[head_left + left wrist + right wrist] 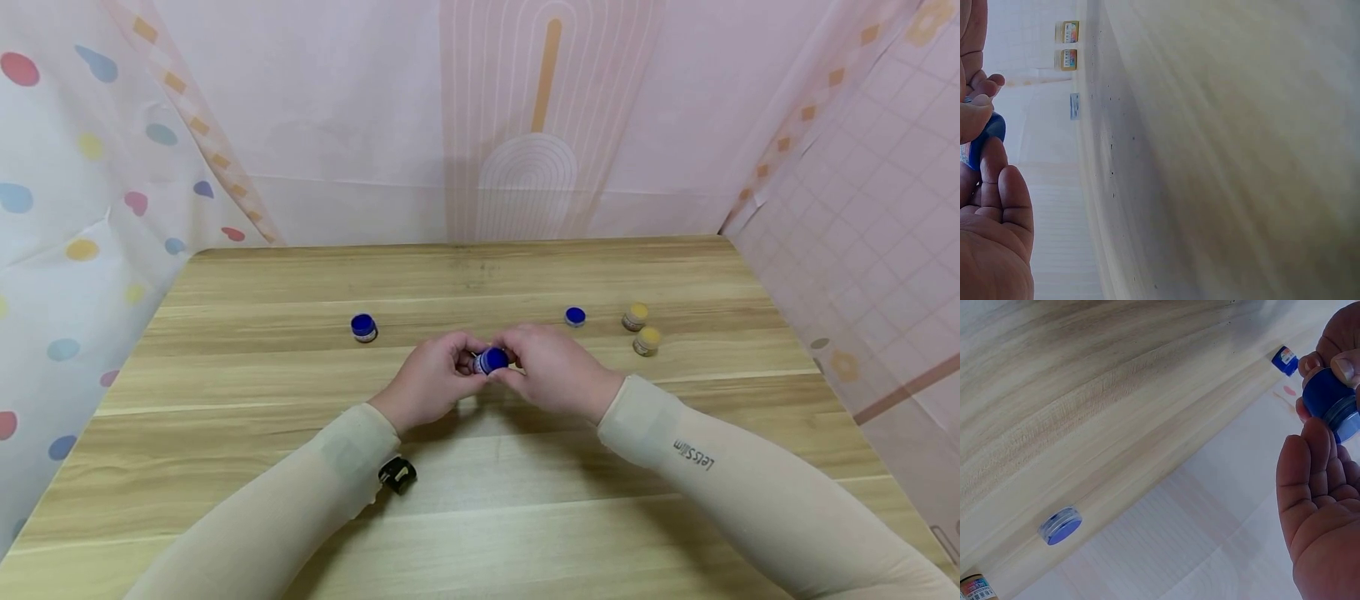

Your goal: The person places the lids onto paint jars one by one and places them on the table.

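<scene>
A person's left hand (429, 379) grips a small, cylindrical blue plastic jar (492, 361) above the wood-grain table (480, 533) as the right hand (558, 368) pinches its other end. The cream fabric right sleeve (757, 496) reads “LetsSlim” (upside down in the head view); two yellow-topped round jars (634, 317) carry labels too small to read.
</scene>
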Demonstrator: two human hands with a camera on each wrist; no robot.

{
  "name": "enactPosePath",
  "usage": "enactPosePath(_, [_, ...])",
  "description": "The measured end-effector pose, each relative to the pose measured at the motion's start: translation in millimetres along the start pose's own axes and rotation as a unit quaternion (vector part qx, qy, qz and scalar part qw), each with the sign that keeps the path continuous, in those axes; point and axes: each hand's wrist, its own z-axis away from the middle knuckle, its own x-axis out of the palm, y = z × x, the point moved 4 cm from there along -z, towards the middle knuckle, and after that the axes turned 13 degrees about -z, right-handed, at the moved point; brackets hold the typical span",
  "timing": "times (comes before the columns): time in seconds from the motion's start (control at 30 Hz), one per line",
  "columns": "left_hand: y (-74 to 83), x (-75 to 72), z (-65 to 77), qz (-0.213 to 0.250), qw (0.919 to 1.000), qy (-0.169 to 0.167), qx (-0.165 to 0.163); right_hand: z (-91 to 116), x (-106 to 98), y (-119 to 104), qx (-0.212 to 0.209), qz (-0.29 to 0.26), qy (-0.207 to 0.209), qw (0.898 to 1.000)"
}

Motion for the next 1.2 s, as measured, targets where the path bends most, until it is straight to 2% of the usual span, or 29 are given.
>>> enactPosePath(0.27, [-0.7,0.9,-0.7,0.001,1.0,-0.004,-0.002,-0.1,-1.0,0.1,0.004,-0.002,-0.003,1.0])
enactPosePath(0.6, [-3.7,-2.4,-1.3,-0.02,0.9996,-0.017,0.01,-3.7,-4.2,7.4,0.039,-0.026,-0.021,0.999])
enactPosePath(0.7, [-7.4,-5.4,0.1,-0.033,0.9993,-0.021,-0.004,-3.2,-6.6,11.8,0.058,-0.031,-0.022,0.998])
enactPosePath(0.83, [-14.9,-12.9,2.7,-0.056,0.9981,-0.017,-0.02,-0.9,-12.5,20.3,0.078,-0.031,-0.02,0.996])
enactPosePath(1.0, [-25.1,-28.6,7.1,-0.091,0.9954,-0.004,-0.029,3.1,-24.3,33.7,0.085,0.0,-0.015,0.996])
enactPosePath(1.2, [-40.7,-50.9,9.7,-0.154,0.9876,0.024,-0.02,8.5,-40.5,57.5,0.117,0.043,-0.019,0.992])
